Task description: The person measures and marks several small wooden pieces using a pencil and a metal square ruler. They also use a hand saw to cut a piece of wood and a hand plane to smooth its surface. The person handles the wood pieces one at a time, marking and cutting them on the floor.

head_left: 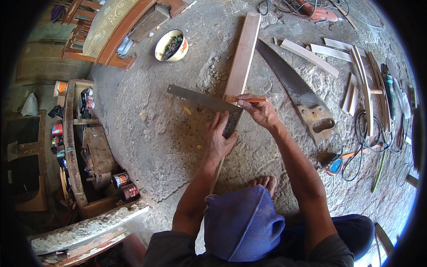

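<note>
A long wooden board (243,53) lies on the rough floor, running from the far side toward me. Across it rests a try square with a thin metal blade (195,96) pointing left; its dark stock sits along the board's side. My left hand (218,139) grips the square at the stock, fingers spread over it and thumb to the right. Pinched in my right hand (260,111) is an orange pencil (249,100), lying almost level just above the board, close to the blade. The pencil's point is at the board's left part.
To the right lie a handsaw (289,75), several wood strips (309,57), a blue-and-black tape measure (333,165) and looped cables. A red power tool (318,12) is at the far right. An enamel bowl (179,55) of small hardware stands far left, near a wooden crate (71,142) with cans.
</note>
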`<state>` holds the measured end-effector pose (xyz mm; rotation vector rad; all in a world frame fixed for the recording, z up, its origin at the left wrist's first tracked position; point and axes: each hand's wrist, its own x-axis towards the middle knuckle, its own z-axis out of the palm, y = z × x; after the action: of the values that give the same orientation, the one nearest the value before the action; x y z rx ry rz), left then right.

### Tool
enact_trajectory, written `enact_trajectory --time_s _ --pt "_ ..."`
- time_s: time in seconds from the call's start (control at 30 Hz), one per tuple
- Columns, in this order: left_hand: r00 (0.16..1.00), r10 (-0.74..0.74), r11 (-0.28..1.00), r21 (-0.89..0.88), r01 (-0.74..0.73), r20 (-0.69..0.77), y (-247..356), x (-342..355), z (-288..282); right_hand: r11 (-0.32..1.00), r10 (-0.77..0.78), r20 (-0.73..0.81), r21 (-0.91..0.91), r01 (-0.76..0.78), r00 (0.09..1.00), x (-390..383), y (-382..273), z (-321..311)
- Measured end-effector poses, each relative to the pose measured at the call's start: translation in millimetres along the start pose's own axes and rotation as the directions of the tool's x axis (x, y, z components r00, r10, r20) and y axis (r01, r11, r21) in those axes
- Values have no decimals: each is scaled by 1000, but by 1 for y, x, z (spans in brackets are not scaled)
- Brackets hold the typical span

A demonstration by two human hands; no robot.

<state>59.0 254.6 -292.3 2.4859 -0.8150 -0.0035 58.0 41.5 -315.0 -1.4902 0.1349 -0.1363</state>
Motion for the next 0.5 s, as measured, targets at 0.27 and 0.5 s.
enact_trajectory --time_s 0.27,0.5 --pt "999 -47 999 -2 47 0 -3 -3 3 840 146 32 -532 -107 989 5 -45 -11" --pt "999 -47 999 4 47 27 -3 -2 3 738 149 -68 -656 -157 986 -21 -5 -6"
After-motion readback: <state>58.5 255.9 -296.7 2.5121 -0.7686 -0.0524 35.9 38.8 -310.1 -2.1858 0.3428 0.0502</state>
